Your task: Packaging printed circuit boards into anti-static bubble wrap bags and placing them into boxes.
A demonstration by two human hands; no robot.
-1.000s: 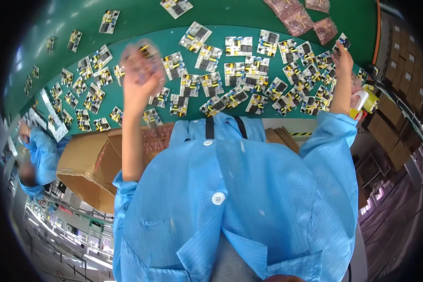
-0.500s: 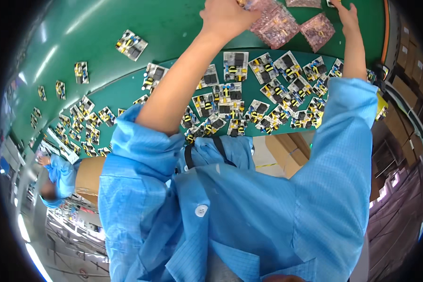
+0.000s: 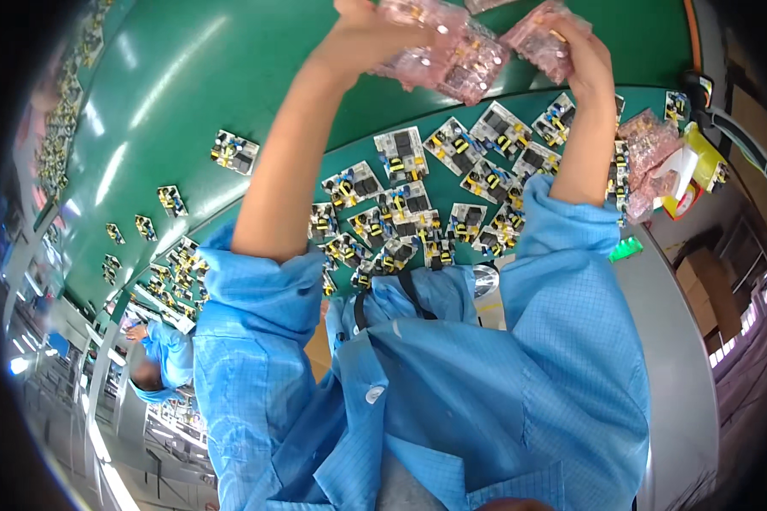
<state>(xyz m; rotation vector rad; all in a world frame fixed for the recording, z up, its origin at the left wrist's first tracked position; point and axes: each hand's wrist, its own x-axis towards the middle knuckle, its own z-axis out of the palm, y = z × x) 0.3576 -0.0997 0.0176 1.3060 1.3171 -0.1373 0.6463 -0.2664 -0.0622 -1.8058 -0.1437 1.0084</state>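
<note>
- Left hand (image 3: 362,34) raised far forward, arm outstretched, fingers clamped on a pink bag of boards (image 3: 447,55)
- Right hand (image 3: 584,55) raised beside it, gripping another pink bag (image 3: 533,38) above the green table (image 3: 230,77)

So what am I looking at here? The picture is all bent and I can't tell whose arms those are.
No machine here: a person wears a wide fisheye camera on the head, looking down, so straight edges bend. The two arms in blue sleeves are that person's own. The left hand holds a pink bag with small parts inside. The right hand holds another pink bag. Below them is a green table covered with many small circuit boards. More pink bags lie at the right edge. At lower left, another worker in blue is at a second table.
</note>
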